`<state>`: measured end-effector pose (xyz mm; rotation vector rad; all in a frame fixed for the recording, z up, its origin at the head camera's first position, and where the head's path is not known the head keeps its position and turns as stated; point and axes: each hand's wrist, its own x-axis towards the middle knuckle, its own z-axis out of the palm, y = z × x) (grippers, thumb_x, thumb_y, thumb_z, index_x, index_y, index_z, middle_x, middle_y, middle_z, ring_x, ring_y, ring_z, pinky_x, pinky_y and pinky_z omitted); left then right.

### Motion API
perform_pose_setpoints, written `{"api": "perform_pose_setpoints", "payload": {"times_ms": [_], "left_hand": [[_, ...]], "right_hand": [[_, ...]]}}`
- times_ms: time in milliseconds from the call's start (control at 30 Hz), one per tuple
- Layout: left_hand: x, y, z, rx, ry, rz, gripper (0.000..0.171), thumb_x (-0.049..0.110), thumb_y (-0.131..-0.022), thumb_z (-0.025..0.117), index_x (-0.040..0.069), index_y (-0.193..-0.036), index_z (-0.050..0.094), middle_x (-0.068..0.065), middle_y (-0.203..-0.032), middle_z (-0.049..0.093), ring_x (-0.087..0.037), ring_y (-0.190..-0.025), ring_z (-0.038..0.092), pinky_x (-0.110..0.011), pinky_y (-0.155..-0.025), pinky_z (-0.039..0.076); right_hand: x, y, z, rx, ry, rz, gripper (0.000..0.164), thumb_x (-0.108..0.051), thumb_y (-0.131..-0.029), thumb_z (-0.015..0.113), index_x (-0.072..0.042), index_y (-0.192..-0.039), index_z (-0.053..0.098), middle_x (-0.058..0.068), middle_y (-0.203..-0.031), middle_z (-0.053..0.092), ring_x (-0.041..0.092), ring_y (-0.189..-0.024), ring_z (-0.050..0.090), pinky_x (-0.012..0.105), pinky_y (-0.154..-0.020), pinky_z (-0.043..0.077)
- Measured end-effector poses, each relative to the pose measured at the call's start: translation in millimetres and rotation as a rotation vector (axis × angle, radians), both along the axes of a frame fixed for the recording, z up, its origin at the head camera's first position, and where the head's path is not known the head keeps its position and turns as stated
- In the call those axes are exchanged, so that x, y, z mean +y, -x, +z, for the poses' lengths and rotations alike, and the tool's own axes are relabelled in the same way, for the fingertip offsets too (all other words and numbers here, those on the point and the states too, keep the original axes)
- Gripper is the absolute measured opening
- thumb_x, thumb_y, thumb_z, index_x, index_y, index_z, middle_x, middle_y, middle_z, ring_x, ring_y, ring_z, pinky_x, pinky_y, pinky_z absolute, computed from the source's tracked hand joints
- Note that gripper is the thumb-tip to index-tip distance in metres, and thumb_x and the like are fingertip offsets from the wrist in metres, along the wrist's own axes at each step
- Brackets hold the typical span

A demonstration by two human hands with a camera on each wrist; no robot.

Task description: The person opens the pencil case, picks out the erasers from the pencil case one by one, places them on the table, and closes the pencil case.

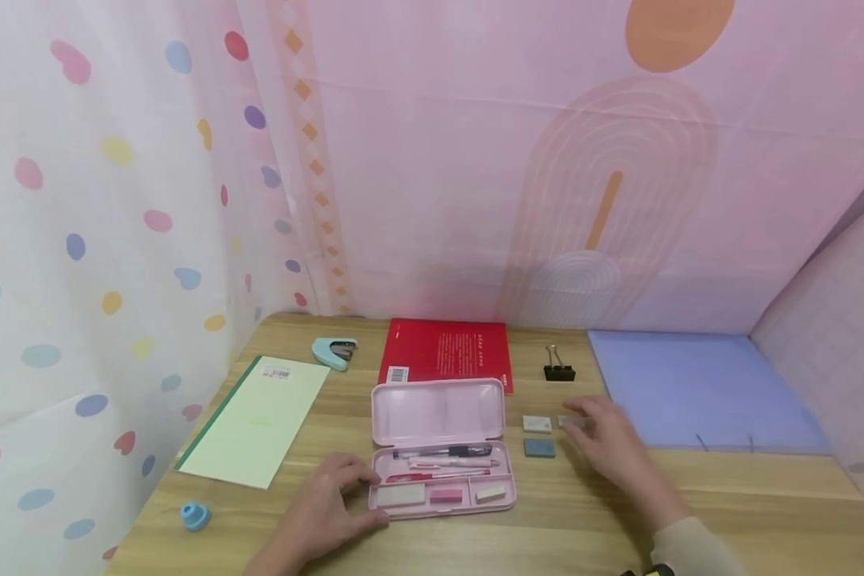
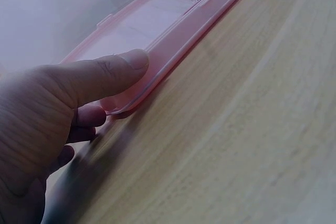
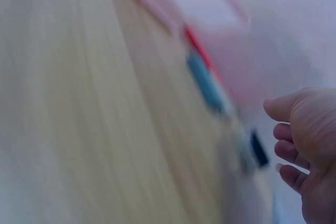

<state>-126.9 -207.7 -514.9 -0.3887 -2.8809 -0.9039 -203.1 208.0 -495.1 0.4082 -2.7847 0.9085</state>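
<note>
An open pink pencil case (image 1: 442, 512) lies on the table with its lid tilted back. In it are several pens (image 1: 450, 462), a pale block (image 1: 401, 494), a pink eraser (image 1: 446, 496) and a small white eraser (image 1: 490, 494). My left hand (image 1: 327, 508) holds the case's left end, thumb along the front wall (image 2: 181, 56) in the left wrist view. Right of the case lie a white eraser (image 1: 536, 424) and a blue-grey block (image 1: 539, 448). My right hand (image 1: 608, 440) hovers with loosely bent fingers at a small pale block (image 1: 566, 421), partly hidden; contact is unclear.
Behind the case lies a red book (image 1: 446, 352), with a black binder clip (image 1: 559, 373) to its right. A blue-purple folder (image 1: 706, 392) covers the back right. To the left are a mint stapler (image 1: 334, 352), a green notebook (image 1: 255, 424) and a small blue object (image 1: 195, 516).
</note>
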Motion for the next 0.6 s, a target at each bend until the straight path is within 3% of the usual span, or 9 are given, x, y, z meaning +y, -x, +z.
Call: {"api": "perform_pose_setpoints", "payload": {"times_ms": [167,333,600], "left_hand": [[0.6,0.1,-0.6,0.001,0.002,0.005,0.047,0.073,-0.060,0.072,0.038,-0.092,0.068,0.021,-0.100,0.052,-0.001,-0.092,0.048,-0.031,-0.083,0.051],[0.1,-0.4,-0.3,-0.018,0.011,0.007,0.049,0.076,-0.060,0.069,0.039,-0.093,0.067,0.020,-0.101,0.052,-0.001,-0.093,0.048,-0.032,-0.084,0.051],[0.7,-0.4,1.3,0.008,0.006,0.002,0.048,0.073,-0.060,0.073,0.038,-0.092,0.068,0.021,-0.101,0.053,-0.001,-0.094,0.048,-0.033,-0.084,0.051]], "right_hand": [[-46.4,-25.3,11.2,0.013,0.000,0.179,0.026,-0.022,-0.084,0.075,-0.018,-0.109,0.070,-0.008,-0.106,0.065,0.012,-0.099,0.060,0.039,-0.086,0.052],[-87.6,-43.7,10.3,-0.051,-0.029,0.377,0.018,-0.030,-0.087,0.072,-0.027,-0.104,0.071,-0.017,-0.100,0.061,0.003,-0.092,0.055,0.028,-0.081,0.051],[-122.2,-45.8,2.7,-0.034,-0.102,0.481,0.016,-0.033,-0.086,0.073,-0.030,-0.101,0.075,-0.022,-0.092,0.060,0.001,-0.085,0.048,0.020,-0.075,0.046]]}}
